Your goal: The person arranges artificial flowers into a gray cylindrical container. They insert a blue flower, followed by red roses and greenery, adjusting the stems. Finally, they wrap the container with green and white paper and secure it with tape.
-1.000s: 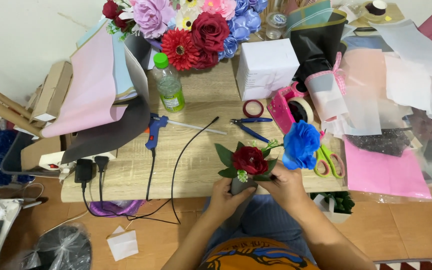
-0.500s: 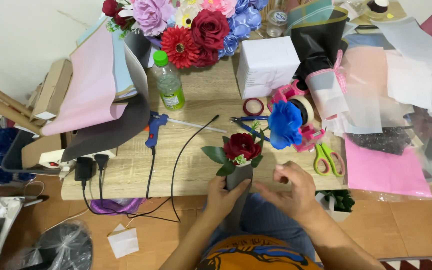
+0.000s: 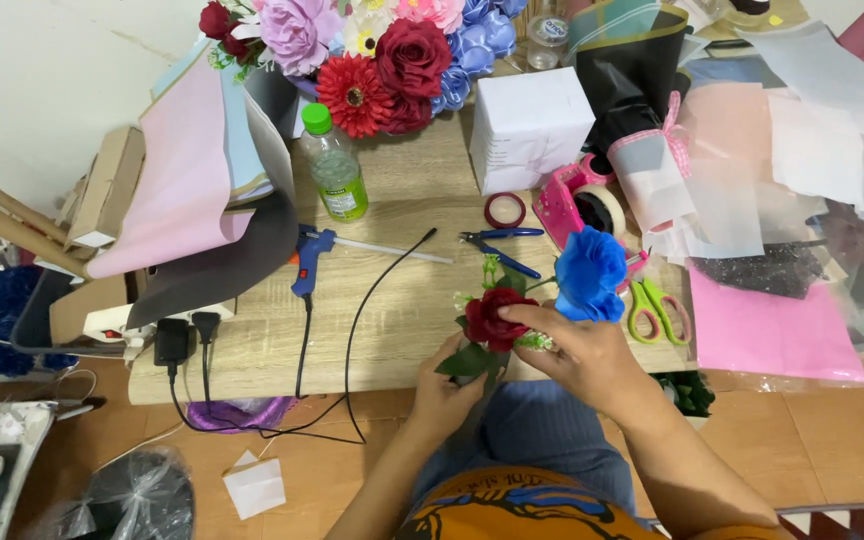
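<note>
Hands are both pinching: my left hand [image 3: 449, 385] gripping red rose [image 3: 492, 318] stem, my right hand [image 3: 577, 350] holding blue rose [image 3: 590, 273] against it at bench [image 3: 402, 320] edge.

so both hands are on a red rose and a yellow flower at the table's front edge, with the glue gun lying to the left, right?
Not quite: the second flower is blue, not yellow. The head view shows the left hand and right hand at the red rose and the blue flower by the table's front edge, with the glue gun lying to the left.
</note>
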